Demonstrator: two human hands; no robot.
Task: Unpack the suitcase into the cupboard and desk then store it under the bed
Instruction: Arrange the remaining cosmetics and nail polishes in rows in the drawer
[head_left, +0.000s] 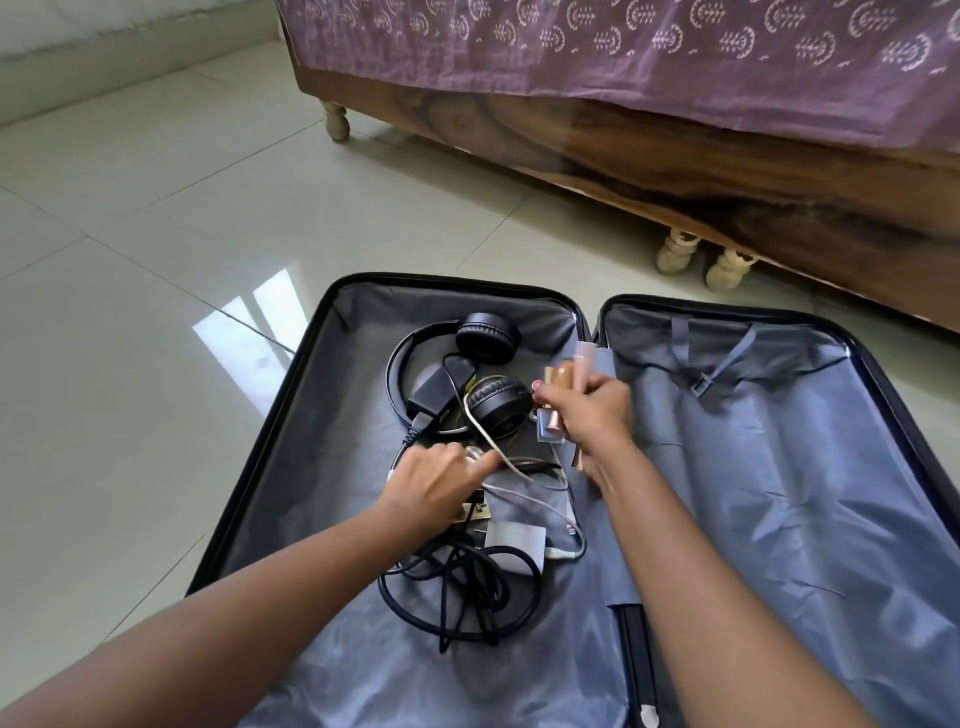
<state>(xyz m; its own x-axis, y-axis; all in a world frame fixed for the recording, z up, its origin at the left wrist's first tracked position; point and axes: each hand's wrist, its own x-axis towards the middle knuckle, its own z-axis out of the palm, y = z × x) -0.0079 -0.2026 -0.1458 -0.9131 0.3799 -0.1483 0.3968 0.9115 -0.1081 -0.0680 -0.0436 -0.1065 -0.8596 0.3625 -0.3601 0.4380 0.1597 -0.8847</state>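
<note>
The suitcase lies wide open on the tiled floor, both halves flat, grey lining showing, right beside the wooden bed. All the action is in the left half. The right half holds only its lining and 2 grey straps meeting at a buckle.

The right hand is up over the middle hinge, fingers curled tight round a bunch of small tubes, pink and tan, with a small clear bottle tucked in the same grasp. What exactly they are is too blurred to call.

The left hand is low over the pile of leads, fingers bent, forefinger reaching out to a white cable that loops across the heap. Whether it has actually pinched that cable, I cannot tell.

Beyond the hands, black headphones lie flat near the far end of the left half, 1 ear cup by the far wall, the other close to the right hand. A black power adapter rests inside the headband. Nearer the person, a tangle of black cord sprawls on the lining, with a white charger block just beside it.

Over the bed hangs a purple patterned bedspread, and turned pale legs prop the frame off the floor.
</note>
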